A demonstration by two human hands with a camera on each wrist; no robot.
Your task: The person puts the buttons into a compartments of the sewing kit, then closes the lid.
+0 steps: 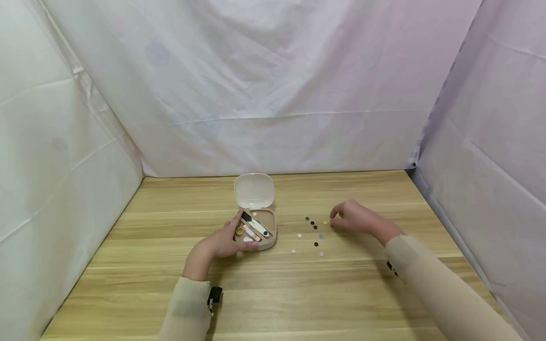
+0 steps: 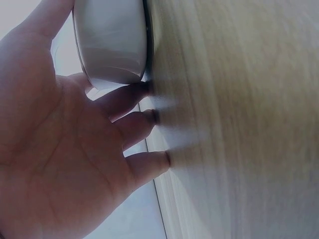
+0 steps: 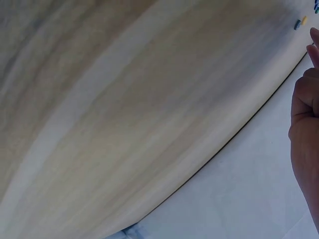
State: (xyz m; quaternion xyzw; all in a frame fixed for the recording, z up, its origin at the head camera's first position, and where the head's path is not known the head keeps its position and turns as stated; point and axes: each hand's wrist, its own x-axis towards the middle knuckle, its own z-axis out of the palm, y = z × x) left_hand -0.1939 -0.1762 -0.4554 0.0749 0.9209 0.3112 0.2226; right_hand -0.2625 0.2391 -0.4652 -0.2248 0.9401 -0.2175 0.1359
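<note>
A small beige case (image 1: 268, 244) stands on the table with its lid (image 1: 254, 191) up. My left hand (image 1: 222, 240) holds it at the left and front, thumb on the front rim. In the left wrist view the case (image 2: 112, 42) sits between thumb and forefinger, the other fingers (image 2: 149, 167) spread with their tips at the table. Inside lie a black-and-white slim tool (image 1: 258, 226), a pink-and-white strip (image 1: 251, 232) and a gold ring (image 1: 240, 231). My right hand (image 1: 355, 217), thumb and forefinger apart, hovers close beside a yellow button (image 1: 325, 222) and a dark bluish button (image 3: 297, 24).
Several small buttons lie scattered right of the case, among them a green one (image 1: 307, 218), a black one (image 1: 316, 244), a light blue one (image 1: 321, 236) and a pink one (image 1: 322, 254). White cloth (image 1: 273, 137) hangs behind the wooden table (image 1: 273, 303) and at both sides.
</note>
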